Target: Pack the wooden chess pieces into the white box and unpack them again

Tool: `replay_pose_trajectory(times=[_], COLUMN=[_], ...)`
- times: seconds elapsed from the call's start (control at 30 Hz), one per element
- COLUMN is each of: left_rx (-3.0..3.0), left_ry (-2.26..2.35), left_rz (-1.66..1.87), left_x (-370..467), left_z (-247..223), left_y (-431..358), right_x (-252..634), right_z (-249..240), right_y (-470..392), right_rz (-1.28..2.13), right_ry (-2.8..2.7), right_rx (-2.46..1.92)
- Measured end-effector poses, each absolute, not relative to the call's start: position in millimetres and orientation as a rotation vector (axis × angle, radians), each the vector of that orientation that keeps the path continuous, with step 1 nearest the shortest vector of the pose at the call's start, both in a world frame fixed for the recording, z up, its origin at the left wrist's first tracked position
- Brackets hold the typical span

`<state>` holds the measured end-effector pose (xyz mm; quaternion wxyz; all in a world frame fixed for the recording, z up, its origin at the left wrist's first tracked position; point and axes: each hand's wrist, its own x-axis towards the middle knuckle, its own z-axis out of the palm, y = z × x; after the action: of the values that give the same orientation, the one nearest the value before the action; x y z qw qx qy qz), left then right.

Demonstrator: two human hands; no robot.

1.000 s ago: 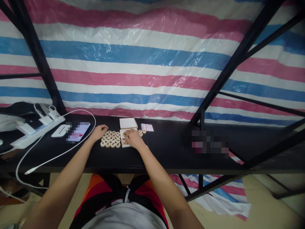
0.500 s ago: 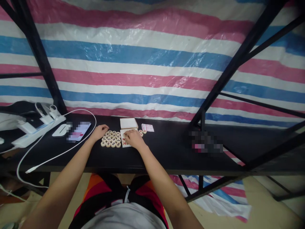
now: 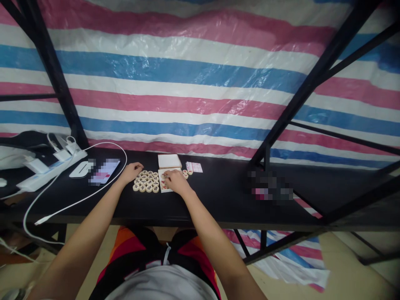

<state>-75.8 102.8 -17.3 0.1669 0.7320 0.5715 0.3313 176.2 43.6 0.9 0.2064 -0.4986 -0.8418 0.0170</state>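
Plainly, right hand (image 3: pixel 176 181) over white box (image 3: pixel 165 191), left hand (image 3: pixel 131 172) beside round pieces (image 3: pixel 146 182)

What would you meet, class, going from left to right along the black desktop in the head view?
Power strip → white flat object → phone → left hand → block of dark-lettered round pieces → white box → printed paper → pixelated item. Left out: the cable and right hand, which overlap others.

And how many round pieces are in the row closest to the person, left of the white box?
4, side by side: leftmost piece, second piece, third piece, and rightmost piece beside the white box. None in this row looks hidden.
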Motion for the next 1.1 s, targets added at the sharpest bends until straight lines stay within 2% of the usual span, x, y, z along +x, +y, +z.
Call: replay_pose_trajectory(times=[0.2, 0.7, 0.83, 1.1], left_rx=[2.067, 2.069, 2.058, 2.068], left_ry=[1.637, 1.649, 1.647, 1.627], left_rz=[0.93, 0.936, 0.937, 0.939], left_x=[-76, -74, -74, -74], left_z=[-16, -15, -14, -14], left_y=[102, 101, 101, 99], right_x=[177, 176, 182, 257], right_z=[-4, -2, 4, -3], right_y=[47, 46, 47, 51], right_rz=[0.144, 0.138, 0.14, 0.033], right_ry=[-2.328, -2.366, -2.222, -1.915], right_rx=[-1.345, -1.284, -1.248, -1.776])
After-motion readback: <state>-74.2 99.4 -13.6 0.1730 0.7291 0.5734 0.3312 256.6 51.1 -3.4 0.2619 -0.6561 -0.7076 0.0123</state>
